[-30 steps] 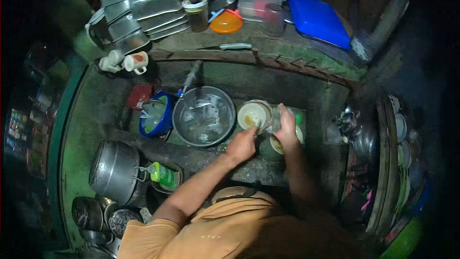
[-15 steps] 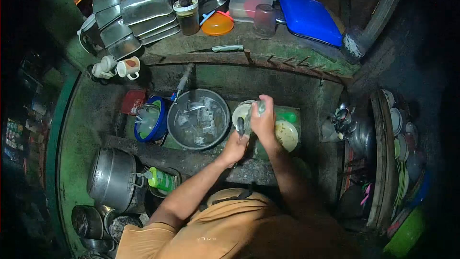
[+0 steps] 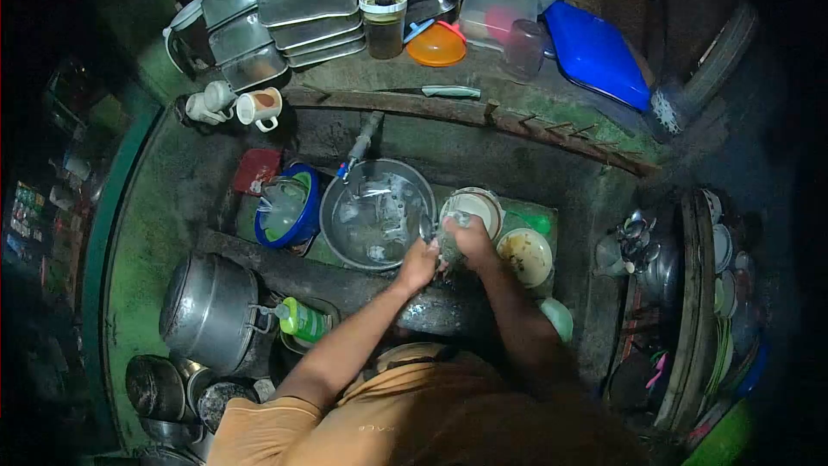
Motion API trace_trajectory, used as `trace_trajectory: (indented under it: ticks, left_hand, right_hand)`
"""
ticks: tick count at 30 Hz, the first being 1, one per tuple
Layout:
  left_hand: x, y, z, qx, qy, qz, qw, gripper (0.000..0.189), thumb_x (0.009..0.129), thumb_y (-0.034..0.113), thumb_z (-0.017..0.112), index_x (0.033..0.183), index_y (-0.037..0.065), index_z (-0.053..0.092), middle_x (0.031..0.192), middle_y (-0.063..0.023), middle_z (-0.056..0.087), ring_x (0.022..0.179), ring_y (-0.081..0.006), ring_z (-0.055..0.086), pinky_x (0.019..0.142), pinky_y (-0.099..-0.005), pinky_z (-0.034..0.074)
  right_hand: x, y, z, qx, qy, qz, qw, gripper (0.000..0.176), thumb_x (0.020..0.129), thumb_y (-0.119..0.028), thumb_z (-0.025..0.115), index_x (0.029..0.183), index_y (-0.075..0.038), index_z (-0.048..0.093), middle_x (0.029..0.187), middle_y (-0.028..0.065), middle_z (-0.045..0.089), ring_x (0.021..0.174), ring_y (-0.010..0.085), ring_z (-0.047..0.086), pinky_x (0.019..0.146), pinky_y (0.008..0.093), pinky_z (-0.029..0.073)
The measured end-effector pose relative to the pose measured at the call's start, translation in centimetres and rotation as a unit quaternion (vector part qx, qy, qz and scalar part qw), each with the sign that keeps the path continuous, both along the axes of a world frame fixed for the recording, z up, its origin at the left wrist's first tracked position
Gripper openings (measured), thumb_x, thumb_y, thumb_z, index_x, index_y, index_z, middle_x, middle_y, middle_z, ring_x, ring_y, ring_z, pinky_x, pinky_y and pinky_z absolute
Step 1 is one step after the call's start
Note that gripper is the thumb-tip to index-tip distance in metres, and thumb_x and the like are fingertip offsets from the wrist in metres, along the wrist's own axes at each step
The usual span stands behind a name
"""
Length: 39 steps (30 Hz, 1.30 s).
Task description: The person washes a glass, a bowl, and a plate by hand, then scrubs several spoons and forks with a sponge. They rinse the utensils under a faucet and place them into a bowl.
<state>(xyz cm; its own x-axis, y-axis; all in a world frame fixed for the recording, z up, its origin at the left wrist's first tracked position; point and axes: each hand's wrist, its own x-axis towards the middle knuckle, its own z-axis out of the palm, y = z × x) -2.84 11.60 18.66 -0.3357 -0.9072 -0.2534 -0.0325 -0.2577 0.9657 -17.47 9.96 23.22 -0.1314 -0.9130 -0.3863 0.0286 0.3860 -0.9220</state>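
Observation:
Between the plates and the large basin, my left hand [image 3: 418, 266] is closed around a metal spoon [image 3: 425, 226], whose bowl points up. My right hand [image 3: 471, 240] is closed on a pale, wet scrubbing mesh [image 3: 454, 223] beside the spoon. To their left, a grey basin [image 3: 332, 237] holds water and submerged clear items. Behind my right hand lies a stack of white plates [image 3: 476, 204]. A cream plate with food bits [image 3: 525, 257] is just right of it.
A faucet [image 3: 360, 145] reaches over the basin. Left are a blue tub [image 3: 309, 207] and a large pot [image 3: 205, 309] near a green soap bottle [image 3: 304, 321]. A knife [image 3: 451, 91] lies on the back ledge. A pale green bowl [image 3: 557, 319] is beside my right forearm.
The view has shifted, so the surroundings appear further right. My right hand has come down from the spoon's upper end towards my left hand. The pale green bowl shows more clearly.

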Motion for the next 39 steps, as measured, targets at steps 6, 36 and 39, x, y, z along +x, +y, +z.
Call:
trace_trajectory:
  ticks: [6, 36, 39]
  left_hand:
    - [3.4, -2.8, 1.5, -0.006, -0.082, 0.117, 0.990, 0.034, 0.091, 0.033, 0.057, 0.086, 0.000, 0.063, 0.059, -0.0014, 0.051, 0.048, -0.0118, 0.048, 0.044, -0.0312, 0.037]
    - [-0.7, -2.2, 3.1, 0.295, 0.041, -0.029, 0.954, 0.015, 0.089, 0.013, 0.042, 0.081, 0.006, 0.053, 0.057, -0.0046, 0.048, 0.038, -0.0165, 0.037, 0.034, -0.0314, 0.026]
    - [-3.1, 0.4, 2.4, -0.033, -0.144, -0.070, 0.987, 0.022, 0.091, 0.011, 0.037, 0.099, 0.002, 0.055, 0.069, -0.0086, 0.055, 0.043, -0.0174, 0.046, 0.037, -0.0336, 0.035]
  right_hand:
    - [3.7, -1.6, -0.2, -0.044, 0.240, 0.202, 0.948, 0.046, 0.080, -0.034, 0.065, 0.102, 0.006, 0.061, 0.092, 0.0247, 0.064, 0.092, 0.0350, 0.063, 0.079, 0.0418, 0.049]
    - [2.2, -0.2, -2.2, -0.127, -0.100, -0.191, 0.968, 0.024, 0.089, -0.027, 0.059, 0.089, -0.003, 0.059, 0.076, 0.0128, 0.062, 0.068, 0.0253, 0.061, 0.064, 0.0385, 0.049]
    - [-0.9, 1.0, -1.7, -0.251, 0.222, -0.119, 0.935, 0.025, 0.084, -0.026, 0.064, 0.088, -0.002, 0.058, 0.074, 0.0196, 0.060, 0.070, 0.0384, 0.060, 0.066, 0.0427, 0.047]
